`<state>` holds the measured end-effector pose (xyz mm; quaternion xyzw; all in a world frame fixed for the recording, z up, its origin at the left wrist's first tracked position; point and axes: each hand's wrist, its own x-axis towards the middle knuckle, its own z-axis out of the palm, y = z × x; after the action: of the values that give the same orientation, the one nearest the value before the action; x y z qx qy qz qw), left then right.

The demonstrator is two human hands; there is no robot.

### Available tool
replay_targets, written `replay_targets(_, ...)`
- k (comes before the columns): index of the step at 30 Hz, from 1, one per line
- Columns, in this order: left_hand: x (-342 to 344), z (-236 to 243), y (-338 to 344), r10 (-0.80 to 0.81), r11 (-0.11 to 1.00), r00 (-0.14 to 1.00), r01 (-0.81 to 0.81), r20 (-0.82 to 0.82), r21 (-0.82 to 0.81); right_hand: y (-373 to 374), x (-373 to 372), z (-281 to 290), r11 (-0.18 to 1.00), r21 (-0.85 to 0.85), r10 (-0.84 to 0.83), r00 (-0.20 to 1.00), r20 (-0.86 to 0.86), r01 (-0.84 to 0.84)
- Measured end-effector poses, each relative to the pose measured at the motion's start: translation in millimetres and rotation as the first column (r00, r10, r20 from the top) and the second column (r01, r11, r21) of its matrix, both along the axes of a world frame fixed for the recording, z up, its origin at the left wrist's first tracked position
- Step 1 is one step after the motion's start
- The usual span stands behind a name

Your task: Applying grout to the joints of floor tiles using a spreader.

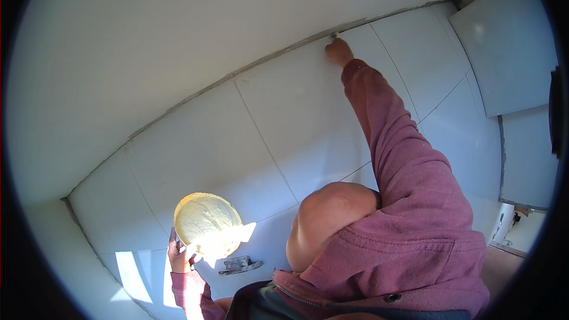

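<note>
My left hand (179, 256) grips the near left rim of a round tub (178, 216), with the fingers outside its wall. Pale, creamy paste (204, 219) fills it, and strong sunlight washes out its near side. Far ahead, my right hand (339, 53) is closed at the gap where the white tiles meet the wall. A small greyish tip (333, 36) shows beyond its fingers, too small to name. A grey-stained hand tool (240, 265), perhaps a trowel, lies on the tiles just right of the tub.
Large white tiles (302, 101) with thin dark joints cover the floor. A rough grey gap (231, 76) runs along the foot of the pale wall (178, 29). A white panel (510, 41) stands at the far right. My bare knee (335, 219) rises between my arms.
</note>
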<state>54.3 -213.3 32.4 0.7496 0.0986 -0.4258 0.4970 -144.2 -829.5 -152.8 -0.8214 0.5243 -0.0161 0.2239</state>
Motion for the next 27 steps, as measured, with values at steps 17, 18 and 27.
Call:
replay_targets(17,-27.5,-9.6,1.0,0.034,0.992,0.991,-0.050,0.131,0.119,357.9,85.0,88.3,-0.180,0.657,0.764,0.316,0.562,-0.733)
replay_targets(18,-28.7,-13.1,4.1,-0.004,0.998,0.977,-0.009,0.212,0.057,362.5,85.5,88.9,-0.194,0.630,0.741,0.308,0.597,-0.752)
replay_targets(27,-38.1,-20.9,7.6,0.009,0.989,0.940,0.041,0.340,-0.139,371.9,80.6,89.1,-0.222,0.685,0.781,0.294,0.551,-0.694)
